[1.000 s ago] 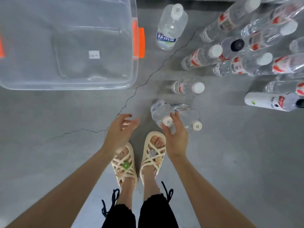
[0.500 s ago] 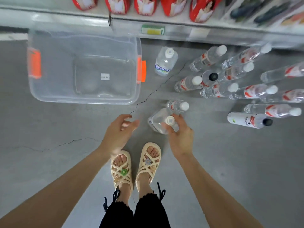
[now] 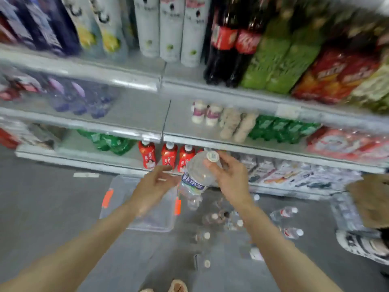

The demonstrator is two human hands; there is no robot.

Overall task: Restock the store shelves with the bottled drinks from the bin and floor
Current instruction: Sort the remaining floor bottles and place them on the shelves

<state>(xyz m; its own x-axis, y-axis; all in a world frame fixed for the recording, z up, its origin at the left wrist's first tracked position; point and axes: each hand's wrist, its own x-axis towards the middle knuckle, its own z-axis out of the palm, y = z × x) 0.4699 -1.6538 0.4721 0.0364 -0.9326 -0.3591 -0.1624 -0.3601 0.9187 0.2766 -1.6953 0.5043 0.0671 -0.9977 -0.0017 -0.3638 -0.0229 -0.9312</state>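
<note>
My right hand (image 3: 230, 180) grips a clear water bottle (image 3: 197, 173) with a white cap and a blue label, held up in front of the lowest shelf. My left hand (image 3: 155, 184) hovers open just left of the bottle, fingers spread and close to its side. Below my hands the clear plastic bin (image 3: 147, 224) with orange latches sits on the floor and looks empty. Several more clear bottles (image 3: 286, 212) with white caps lie or stand on the grey floor to the right. The view is blurred by motion.
Grey shelves (image 3: 231, 147) rise ahead, stocked with red bottles (image 3: 169, 155), green packs, cola and tall white bottles. The middle shelf has a bare stretch (image 3: 136, 110) at its centre. Another person's patterned shoe (image 3: 357, 245) is at the right edge.
My right hand has lifted the water bottle off the floor to shelf height. The view has swung up from the floor and bin to the shelves. My left hand rose alongside.
</note>
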